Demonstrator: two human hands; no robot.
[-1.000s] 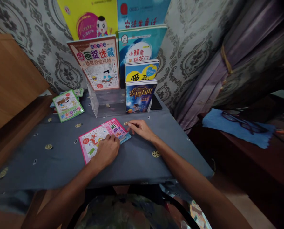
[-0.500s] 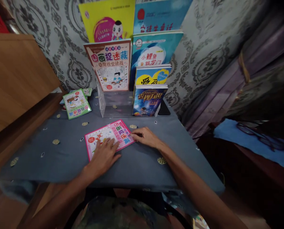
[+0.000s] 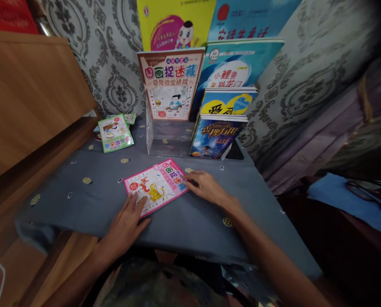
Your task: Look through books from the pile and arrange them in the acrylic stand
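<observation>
A pink picture booklet [image 3: 155, 186] with a tiger drawing lies flat on the grey-clothed table [image 3: 82, 204]. My left hand [image 3: 125, 224] lies open and flat at its near left corner, fingertips on the edge. My right hand [image 3: 205, 186] rests at the booklet's right edge, fingers stretched out and touching it. Neither hand holds anything.
A clear stand [image 3: 168, 136] at the back holds several upright children's books [image 3: 171, 85]. A green booklet [image 3: 115, 133] lies on a small stack at the back left. A wooden cabinet [image 3: 27, 94] stands to the left; curtains and a blue cloth [image 3: 350, 202] lie to the right.
My left hand has slid back off the booklet's cover to its near left corner, uncovering the tiger drawing. The blue edge under the booklet no longer shows. The camera has turned left.
</observation>
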